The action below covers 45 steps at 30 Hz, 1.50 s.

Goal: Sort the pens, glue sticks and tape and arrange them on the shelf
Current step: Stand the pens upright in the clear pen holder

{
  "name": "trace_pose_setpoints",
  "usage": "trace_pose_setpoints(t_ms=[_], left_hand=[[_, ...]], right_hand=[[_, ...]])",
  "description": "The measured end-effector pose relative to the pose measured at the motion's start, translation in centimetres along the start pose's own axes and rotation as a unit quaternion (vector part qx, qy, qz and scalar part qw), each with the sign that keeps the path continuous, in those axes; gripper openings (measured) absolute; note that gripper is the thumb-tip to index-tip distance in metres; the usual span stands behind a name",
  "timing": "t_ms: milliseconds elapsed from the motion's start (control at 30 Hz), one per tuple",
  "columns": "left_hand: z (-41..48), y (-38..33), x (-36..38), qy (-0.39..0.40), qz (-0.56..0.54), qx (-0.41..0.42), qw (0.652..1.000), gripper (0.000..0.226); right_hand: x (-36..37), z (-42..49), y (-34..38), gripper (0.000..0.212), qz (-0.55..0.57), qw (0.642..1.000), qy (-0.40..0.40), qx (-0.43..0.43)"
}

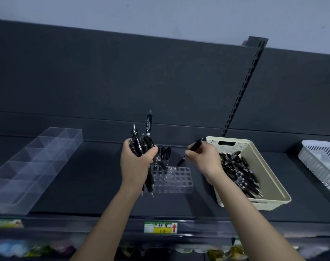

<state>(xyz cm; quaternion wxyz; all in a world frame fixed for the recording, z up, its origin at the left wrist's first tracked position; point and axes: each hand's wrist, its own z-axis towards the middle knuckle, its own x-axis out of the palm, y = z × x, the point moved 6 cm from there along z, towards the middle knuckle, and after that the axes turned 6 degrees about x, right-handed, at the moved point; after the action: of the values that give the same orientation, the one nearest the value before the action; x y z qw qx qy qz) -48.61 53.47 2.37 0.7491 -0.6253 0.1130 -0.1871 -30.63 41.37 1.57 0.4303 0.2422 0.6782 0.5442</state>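
Bare-armed: left hand (136, 163) (right hand (205, 162) likewise).

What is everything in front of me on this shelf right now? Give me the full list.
shelf: one, dark grey, across the view
pen holder: one, clear with holes, mid-shelf
standing pens: a few, black, in the holder's back-left holes
pen bundle: many, black, held left of the holder
single pen: one, black, tilted above the holder
cream basket: one, cream, right of the holder
loose pens: many, black, heaped in the cream basket
divided tray: one, clear, far left
slatted basket: one, white, far right edge
price label: one, green and yellow, red arrow, shelf front
left hand: grips the pen bundle
right hand: pinches the single pen
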Motion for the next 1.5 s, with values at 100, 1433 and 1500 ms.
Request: trace_pose_setpoints(t_ms=[100, 1433, 1500], left_hand=[[0.0, 0.4, -1.7, 0.005, 0.014, 0.002, 1.000, 0.027], [-0.8, 2.3, 4.1, 0.078, 0.012, -0.026, 0.997, 0.022], [-0.8, 2.7, 3.5, 0.077, 0.013, -0.035, 0.996, 0.021]], right_hand=[[1.3, 0.4, 0.5, 0.008, -0.083, 0.996, -0.016, -0.029], [2.3, -2.8, -2.2, 0.021, -0.129, 0.983, 0.093, -0.093], [0.8, -1.9, -2.7, 0.026, -0.138, 0.986, 0.033, -0.082]])
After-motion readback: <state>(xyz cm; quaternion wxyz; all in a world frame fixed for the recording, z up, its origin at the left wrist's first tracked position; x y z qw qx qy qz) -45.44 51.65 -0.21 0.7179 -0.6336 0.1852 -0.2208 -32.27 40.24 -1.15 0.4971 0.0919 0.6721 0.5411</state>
